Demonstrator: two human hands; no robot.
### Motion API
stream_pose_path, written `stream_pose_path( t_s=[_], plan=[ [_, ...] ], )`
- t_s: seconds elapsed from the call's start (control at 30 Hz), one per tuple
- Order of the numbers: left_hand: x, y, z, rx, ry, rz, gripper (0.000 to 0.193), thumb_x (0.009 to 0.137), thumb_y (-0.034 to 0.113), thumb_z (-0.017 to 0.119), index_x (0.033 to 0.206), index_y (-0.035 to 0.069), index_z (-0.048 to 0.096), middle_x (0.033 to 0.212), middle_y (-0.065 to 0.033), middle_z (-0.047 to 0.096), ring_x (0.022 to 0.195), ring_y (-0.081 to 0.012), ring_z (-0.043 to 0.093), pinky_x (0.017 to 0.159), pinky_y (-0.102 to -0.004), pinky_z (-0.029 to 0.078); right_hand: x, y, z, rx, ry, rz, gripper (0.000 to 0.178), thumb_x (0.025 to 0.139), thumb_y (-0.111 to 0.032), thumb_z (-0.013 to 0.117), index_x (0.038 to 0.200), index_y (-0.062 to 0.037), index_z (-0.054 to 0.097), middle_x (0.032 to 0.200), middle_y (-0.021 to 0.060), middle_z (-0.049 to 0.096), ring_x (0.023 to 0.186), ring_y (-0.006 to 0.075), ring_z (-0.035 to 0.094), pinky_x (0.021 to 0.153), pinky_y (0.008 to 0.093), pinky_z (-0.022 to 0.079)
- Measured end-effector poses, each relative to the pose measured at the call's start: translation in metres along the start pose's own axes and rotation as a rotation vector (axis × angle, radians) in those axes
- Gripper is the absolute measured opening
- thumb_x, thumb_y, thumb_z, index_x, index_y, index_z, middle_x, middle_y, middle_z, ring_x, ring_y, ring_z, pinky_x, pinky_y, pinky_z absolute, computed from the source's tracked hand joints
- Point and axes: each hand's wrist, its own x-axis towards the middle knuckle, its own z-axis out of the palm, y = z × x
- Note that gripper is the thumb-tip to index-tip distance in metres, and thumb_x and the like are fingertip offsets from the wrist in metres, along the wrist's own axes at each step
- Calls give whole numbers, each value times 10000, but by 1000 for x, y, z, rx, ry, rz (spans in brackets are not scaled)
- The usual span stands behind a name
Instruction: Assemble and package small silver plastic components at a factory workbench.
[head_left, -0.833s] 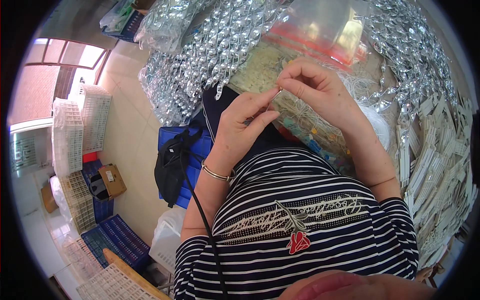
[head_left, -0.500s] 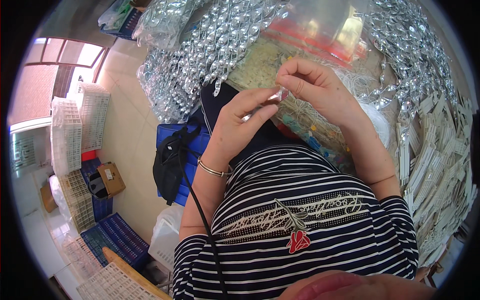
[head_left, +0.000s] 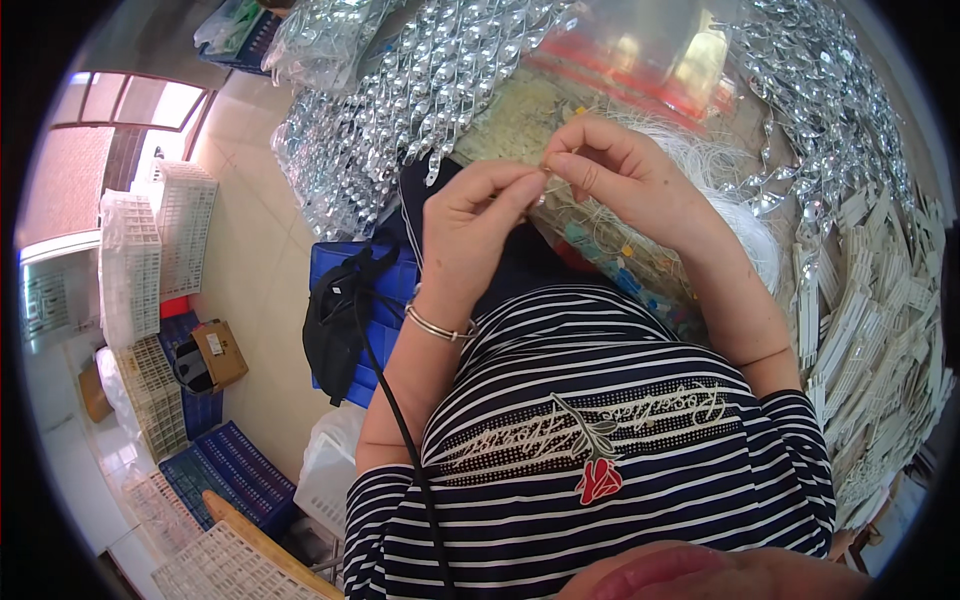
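- My left hand [head_left: 468, 225]: raised from lower left, bangle [head_left: 437, 328] at the wrist; thumb and forefinger clamped on a small glinting piece [head_left: 541, 201], mostly hidden.
- My right hand [head_left: 632, 182]: in from the right, elbow bent, knuckles arched; fingers pinched together at the tips, meeting the left's. Cannot tell what they grip.
- Piece location: just under my left thumb tip, in front of my striped shirt [head_left: 600, 345].
- Upper left limit: silver beaded strands [head_left: 440, 90], lower ends near my left knuckles.
- Right limit: white thread bundle [head_left: 752, 235] just beside my forearm; white strips [head_left: 870, 340] farther out.
- Far limit: red-edged clear bag [head_left: 630, 75], beyond both hands.
- Open room: floor [head_left: 255, 240], well out to the left.
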Motion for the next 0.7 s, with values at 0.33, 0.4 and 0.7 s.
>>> stream_pose_path(
  t_s=[0.33,0.4,0.7],
  plan=[
    [-12,2,-64,85,231,20,92,839,42,620,896,-3,677,792,-20,620,668,-57,525,586,-185,408,5,5,-24,-511,7,-157,82,843,-102,630,879,-29,640,838,15,569,718,69,502,633,203,400],
    [-14,2,-68,61,258,-7,103,847,54,615,909,-4,675,800,-23,624,687,-63,538,608,-188,419,5,2,-31,-570,100,-233,88,857,-91,609,909,-26,639,846,10,572,754,75,517,667,199,407],
    [-2,-7,-50,74,189,211,118,850,15,602,943,-13,670,887,-56,649,743,-106,593,698,-210,466,-5,-23,-33,-311,229,-220,109,867,-72,588,943,1,616,884,6,579,852,81,536,780,223,424]
  ],
)
